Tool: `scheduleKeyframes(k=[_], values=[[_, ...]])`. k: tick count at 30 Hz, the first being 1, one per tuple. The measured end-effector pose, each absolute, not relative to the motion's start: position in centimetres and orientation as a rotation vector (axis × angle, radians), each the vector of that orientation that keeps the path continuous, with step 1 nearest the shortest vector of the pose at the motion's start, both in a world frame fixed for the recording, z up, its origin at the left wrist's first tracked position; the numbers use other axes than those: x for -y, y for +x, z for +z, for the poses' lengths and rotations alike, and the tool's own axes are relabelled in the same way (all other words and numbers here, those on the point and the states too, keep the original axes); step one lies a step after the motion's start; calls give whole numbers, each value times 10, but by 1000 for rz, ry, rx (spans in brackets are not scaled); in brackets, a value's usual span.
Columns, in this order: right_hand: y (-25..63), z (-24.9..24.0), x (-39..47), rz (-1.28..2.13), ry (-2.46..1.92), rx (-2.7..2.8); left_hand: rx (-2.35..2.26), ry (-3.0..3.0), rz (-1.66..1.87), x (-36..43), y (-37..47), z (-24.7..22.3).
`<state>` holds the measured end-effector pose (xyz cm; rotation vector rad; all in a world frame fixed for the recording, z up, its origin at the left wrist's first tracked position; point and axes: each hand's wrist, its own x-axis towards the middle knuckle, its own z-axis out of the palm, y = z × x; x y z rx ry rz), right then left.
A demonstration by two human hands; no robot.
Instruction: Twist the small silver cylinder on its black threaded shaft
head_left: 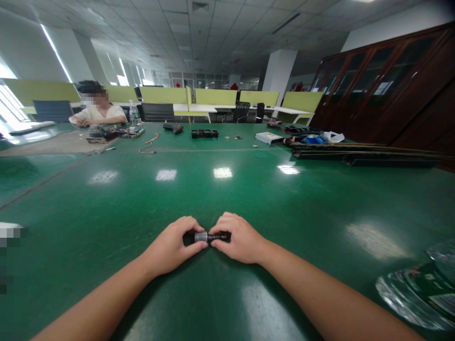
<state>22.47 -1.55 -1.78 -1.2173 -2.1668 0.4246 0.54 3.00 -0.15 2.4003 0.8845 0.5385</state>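
A small metal part lies lengthwise between my hands, low over the green tabletop or on it; I cannot tell which. Its left end is a silver cylinder, and from this a dark ridged shaft runs to the right. My left hand pinches the cylinder between thumb and fingers. The shaft is gripped by my right hand, its thumb below and fingers above. Both sets of fingertips nearly meet at the middle of the part and hide some of it.
A large clear plastic bottle lies at the right. Across the green table are a power drill, a black slotted block, a silver box and long dark bars. Another person sits far left.
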Motion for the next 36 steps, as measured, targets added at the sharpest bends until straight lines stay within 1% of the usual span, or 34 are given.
scheduleKeyframes(k=[36], values=[[226, -15, 16, 358, -1303, 2131, -908, 2412, 505, -29, 6, 0]])
